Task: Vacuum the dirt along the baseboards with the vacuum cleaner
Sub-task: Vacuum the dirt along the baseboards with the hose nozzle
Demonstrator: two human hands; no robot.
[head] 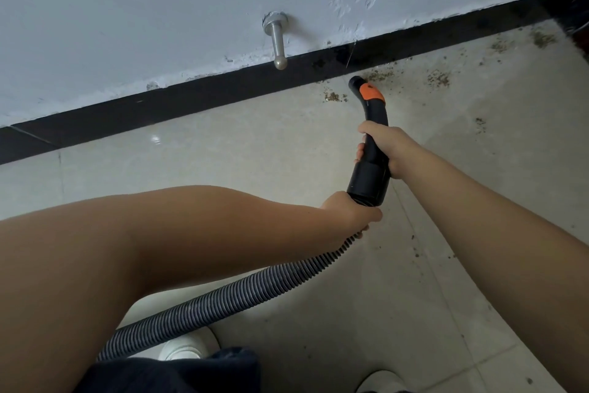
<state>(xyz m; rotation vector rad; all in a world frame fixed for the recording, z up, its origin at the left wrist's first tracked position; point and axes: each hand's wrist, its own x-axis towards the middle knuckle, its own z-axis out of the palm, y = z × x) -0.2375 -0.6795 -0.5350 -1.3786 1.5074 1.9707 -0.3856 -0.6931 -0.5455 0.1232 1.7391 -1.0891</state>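
You are seeing a metal door stopper (276,42) sticking out from the far white wall (159,10), where the paint is flaking at the right. Near you, two white shoes (188,346) are standing on the pale floor tiles (223,153).

Home interior: tiled floor (223,153), black baseboard (191,96), wall doorstop (276,42)

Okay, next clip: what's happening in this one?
A person is vacuuming dirt along a black baseboard. The right hand grips the black vacuum handle, and the left hand holds the ribbed hose just below it. The nozzle tip sits at the floor next to the baseboard, at the left end of the crumbs. Dirt patches remain to its right along the wall, while the floor to its left looks clean. A metal doorstop sticks out of the wall above.
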